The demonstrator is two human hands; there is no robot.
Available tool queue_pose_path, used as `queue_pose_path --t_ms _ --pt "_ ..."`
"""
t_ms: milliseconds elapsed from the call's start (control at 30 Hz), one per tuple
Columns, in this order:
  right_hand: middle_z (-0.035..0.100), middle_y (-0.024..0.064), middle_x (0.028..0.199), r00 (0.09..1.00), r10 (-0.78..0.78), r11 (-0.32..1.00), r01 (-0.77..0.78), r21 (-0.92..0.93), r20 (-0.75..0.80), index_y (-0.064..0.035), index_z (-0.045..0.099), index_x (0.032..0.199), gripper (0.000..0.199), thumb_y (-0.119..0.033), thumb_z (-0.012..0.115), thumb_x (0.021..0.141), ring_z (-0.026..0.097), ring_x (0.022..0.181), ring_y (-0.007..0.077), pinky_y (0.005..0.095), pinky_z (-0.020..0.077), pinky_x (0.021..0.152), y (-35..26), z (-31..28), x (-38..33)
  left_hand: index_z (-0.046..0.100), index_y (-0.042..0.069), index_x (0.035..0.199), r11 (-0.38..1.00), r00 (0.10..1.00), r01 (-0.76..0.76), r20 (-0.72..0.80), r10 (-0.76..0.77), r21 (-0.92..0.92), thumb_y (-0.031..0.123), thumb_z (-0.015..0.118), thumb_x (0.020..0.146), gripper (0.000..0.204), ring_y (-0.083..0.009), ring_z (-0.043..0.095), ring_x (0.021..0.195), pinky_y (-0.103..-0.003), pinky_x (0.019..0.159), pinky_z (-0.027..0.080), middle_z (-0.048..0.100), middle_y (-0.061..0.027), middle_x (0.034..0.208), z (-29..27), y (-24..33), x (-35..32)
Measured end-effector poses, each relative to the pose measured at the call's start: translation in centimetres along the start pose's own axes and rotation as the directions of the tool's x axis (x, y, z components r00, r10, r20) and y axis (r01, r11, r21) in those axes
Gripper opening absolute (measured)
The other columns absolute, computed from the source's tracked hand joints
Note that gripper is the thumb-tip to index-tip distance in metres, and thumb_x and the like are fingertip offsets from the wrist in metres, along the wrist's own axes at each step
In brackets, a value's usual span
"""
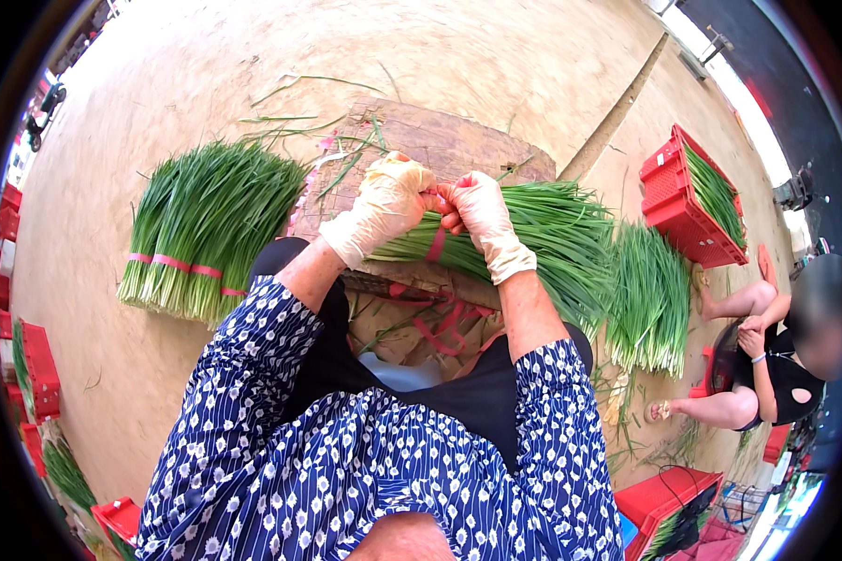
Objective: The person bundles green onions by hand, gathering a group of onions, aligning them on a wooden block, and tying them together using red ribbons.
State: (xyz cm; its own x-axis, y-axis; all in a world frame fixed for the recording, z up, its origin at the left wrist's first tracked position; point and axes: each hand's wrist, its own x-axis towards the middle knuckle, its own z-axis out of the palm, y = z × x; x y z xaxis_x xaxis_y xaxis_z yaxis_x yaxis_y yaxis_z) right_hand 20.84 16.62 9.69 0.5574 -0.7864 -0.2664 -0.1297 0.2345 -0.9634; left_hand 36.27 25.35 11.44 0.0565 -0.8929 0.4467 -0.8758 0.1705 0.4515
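My left hand (384,201) and my right hand (482,217), both in pale thin gloves, meet above a bundle of long green chives (557,224). The fingers of both hands are closed in a pinch on a pinkish-red tie strip (437,245), which runs up from around the bundle; its ends are mostly hidden in my fingers. The chives lie sideways across a worn wooden board (440,136), leafy tips to the right. Loose pink strips (444,327) hang below the board's near edge, between my knees.
Several tied chive bundles (210,234) stand to the left, and a loose heap of chives (650,304) lies to the right. A red crate (672,201) of chives stands beyond it. A seated person (767,360) is at the far right. Stray leaves (295,117) litter the floor.
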Motion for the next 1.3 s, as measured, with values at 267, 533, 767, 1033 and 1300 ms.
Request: queue_pose_path --t_ms 267,533,767,1033,1300 --pt "0.066 0.0099 0.074 0.993 0.087 0.993 -0.080 -0.081 0.086 -0.0006 0.056 0.088 0.025 -0.015 0.076 0.086 0.063 0.053 0.0156 0.0292 0.0507 0.043 -0.8 -0.5 0.5 0.073 0.003 0.085 0.927 0.942 0.319 0.179 -0.285 -0.198 0.023 0.074 0.081 0.021 -0.0326 0.068 0.072 -0.040 0.068 0.052 0.069 -0.0178 0.077 -1.1 1.7 0.9" --pt "0.069 0.0074 0.082 0.986 0.062 0.987 -0.037 -0.157 0.155 -0.0014 0.063 0.096 0.016 -0.011 0.073 0.087 0.064 0.058 0.0144 0.0280 0.0535 0.049 -0.4 -0.5 -0.4 0.075 0.006 0.093 0.881 0.925 0.349 0.270 -0.269 -0.319 0.028 0.070 0.087 0.023 -0.0285 0.070 0.078 -0.039 0.073 0.053 0.071 -0.0164 0.081 -0.5 0.9 1.5" --pt "0.068 0.0063 0.077 0.990 0.019 0.987 0.003 -0.161 0.139 -0.0059 0.058 0.091 0.017 -0.018 0.069 0.092 0.060 0.052 0.0103 0.0231 0.0406 0.041 -0.1 -0.6 -0.7 0.073 0.010 0.105 0.962 0.943 0.229 0.279 -0.182 -0.148 0.020 0.068 0.085 0.024 -0.0321 0.065 0.098 -0.041 0.087 0.050 0.070 -0.0131 0.098 -0.2 -0.9 1.7" --pt "0.070 0.0092 0.080 0.976 0.024 0.996 -0.004 -0.093 0.217 -0.0027 0.056 0.095 0.016 -0.017 0.065 0.096 0.060 0.053 0.0109 0.0226 0.0404 0.040 -0.3 -1.3 -0.4 0.074 0.007 0.086 0.983 0.941 0.181 0.298 -0.160 -0.043 0.019 0.072 0.078 0.014 -0.0323 0.063 0.098 -0.042 0.086 0.049 0.069 -0.0128 0.091 0.5 -0.7 0.9" --pt "0.071 0.0108 0.086 0.942 0.024 0.992 -0.065 0.109 0.336 0.0014 0.065 0.106 0.017 -0.011 0.065 0.094 0.063 0.061 0.0107 0.0213 0.0472 0.049 0.9 -3.5 -0.1 0.073 0.006 0.091 0.883 0.879 0.391 0.391 -0.274 -0.261 0.021 0.079 0.074 0.023 -0.0324 0.065 0.090 -0.041 0.079 0.051 0.069 -0.0153 0.086 -1.1 0.2 1.7"
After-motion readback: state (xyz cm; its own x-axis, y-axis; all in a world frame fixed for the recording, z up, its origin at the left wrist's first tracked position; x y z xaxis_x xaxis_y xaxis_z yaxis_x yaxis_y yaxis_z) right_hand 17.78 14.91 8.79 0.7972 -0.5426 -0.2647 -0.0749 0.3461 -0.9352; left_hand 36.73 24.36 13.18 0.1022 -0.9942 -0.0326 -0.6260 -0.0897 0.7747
